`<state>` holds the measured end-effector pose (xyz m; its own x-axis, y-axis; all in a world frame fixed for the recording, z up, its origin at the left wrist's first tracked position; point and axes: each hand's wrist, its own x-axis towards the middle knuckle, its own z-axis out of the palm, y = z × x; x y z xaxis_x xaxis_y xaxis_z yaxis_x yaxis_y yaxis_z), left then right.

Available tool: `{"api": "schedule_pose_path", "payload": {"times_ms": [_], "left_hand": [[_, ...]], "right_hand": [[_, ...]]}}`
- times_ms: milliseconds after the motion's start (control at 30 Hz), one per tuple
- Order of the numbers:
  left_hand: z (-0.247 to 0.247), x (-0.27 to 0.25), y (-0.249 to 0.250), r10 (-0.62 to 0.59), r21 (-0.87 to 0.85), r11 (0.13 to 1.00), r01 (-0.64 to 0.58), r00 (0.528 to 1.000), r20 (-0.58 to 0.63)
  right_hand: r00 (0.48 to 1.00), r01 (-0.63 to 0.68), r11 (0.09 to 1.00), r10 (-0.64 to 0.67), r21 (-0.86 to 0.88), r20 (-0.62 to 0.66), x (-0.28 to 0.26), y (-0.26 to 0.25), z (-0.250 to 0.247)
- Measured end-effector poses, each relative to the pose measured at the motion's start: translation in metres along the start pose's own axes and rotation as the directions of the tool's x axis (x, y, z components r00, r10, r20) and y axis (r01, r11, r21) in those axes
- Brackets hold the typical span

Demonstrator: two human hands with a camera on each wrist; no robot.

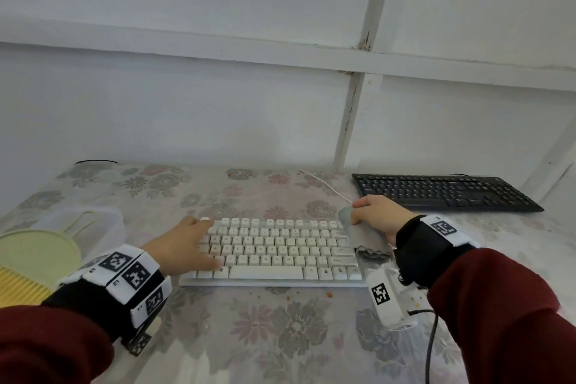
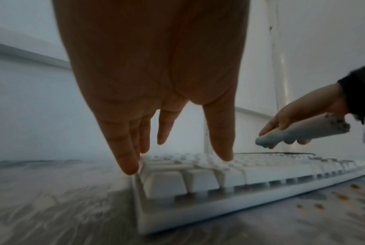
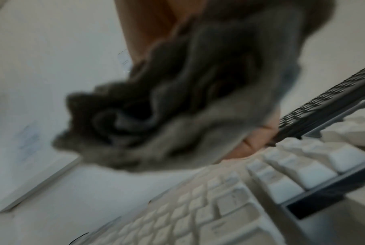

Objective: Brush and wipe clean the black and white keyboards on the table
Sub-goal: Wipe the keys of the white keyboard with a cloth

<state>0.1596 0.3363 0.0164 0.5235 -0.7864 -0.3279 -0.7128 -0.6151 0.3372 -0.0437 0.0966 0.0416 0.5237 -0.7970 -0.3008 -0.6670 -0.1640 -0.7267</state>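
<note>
The white keyboard [image 1: 274, 248] lies in the middle of the table, also close up in the left wrist view [image 2: 229, 182] and the right wrist view [image 3: 219, 207]. My left hand [image 1: 184, 246] reaches over its left end with straight fingers [image 2: 124, 159], the thumb tip near the keys. My right hand [image 1: 378, 215] grips a folded grey cloth [image 1: 361, 238] just above the keyboard's right end; the cloth [image 3: 156, 116] fills the right wrist view, blurred. The black keyboard [image 1: 442, 192] lies at the back right.
A pale green dustpan and yellow brush [image 1: 28, 262] sit at the left table edge, beside a clear plastic lid. Orange crumbs [image 1: 328, 294] dot the flowered tablecloth in front of the white keyboard. A white cable [image 1: 324, 182] runs back from it. A white wall stands close behind.
</note>
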Motion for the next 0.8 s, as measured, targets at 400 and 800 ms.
{"api": "schedule_pose_path", "payload": {"times_ms": [400, 800], "left_hand": [[0.000, 0.018, -0.016, -0.074, -0.022, 0.997, 0.076, 0.994, 0.084], [0.008, 0.020, -0.029, 0.018, -0.080, 0.997, -0.015, 0.999, 0.040]], "right_hand": [[0.927, 0.268, 0.937, -0.187, -0.225, 0.325, 0.007, -0.087, 0.080], [0.832, 0.476, 0.810, -0.289, -0.343, 0.473, 0.032, -0.133, 0.158]]}}
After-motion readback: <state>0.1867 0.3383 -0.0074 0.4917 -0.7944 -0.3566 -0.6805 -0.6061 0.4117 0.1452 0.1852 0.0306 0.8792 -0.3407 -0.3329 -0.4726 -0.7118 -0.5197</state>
